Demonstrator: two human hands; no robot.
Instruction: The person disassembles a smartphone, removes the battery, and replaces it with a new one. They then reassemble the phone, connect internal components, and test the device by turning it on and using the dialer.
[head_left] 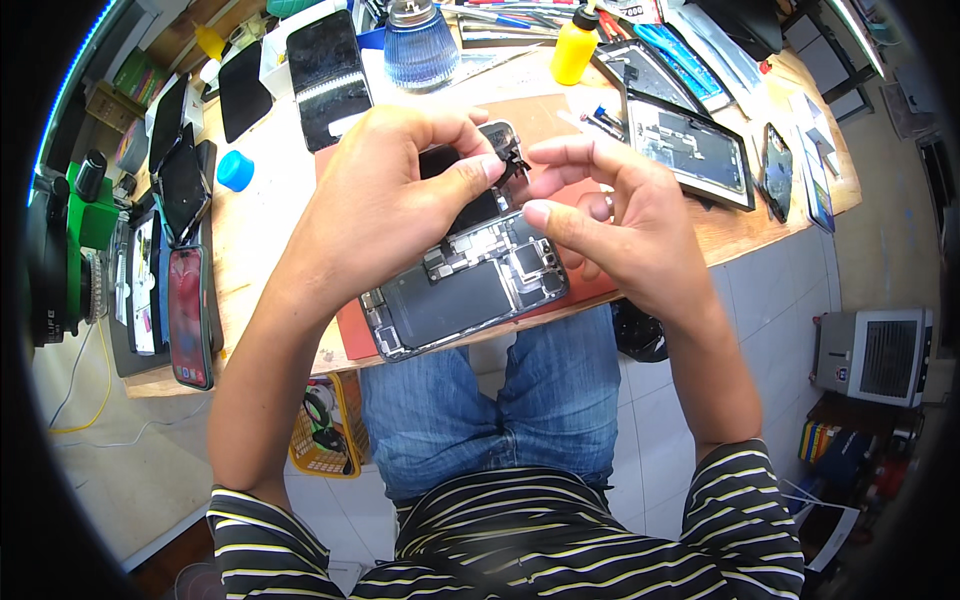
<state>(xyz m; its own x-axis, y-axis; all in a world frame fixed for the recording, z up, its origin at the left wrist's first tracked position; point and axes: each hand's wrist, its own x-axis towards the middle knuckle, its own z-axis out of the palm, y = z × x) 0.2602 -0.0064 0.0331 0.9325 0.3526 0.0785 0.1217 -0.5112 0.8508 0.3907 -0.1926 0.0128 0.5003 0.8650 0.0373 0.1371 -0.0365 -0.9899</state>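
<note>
An opened phone body (440,305) lies on a reddish-brown mat (352,330), its dark battery and circuit boards exposed. Behind it, a dark phone screen (478,212) stands partly hidden by my left hand (385,195). The thumb and index finger of that hand pinch the screen's upper end. A small black flex part (515,163) sits there, beside the thumb tip. My right hand (630,215) hovers just right of this part and over the phone body's corner. Its thumb and index finger are apart, with nothing visible between them.
Several phones and dark panels line the left side, with a blue cap (235,171) nearby. A glass jar (421,48) and a yellow bottle (575,48) stand at the back. Framed phone parts (690,150) lie to the right. A yellow basket (328,462) sits below the table.
</note>
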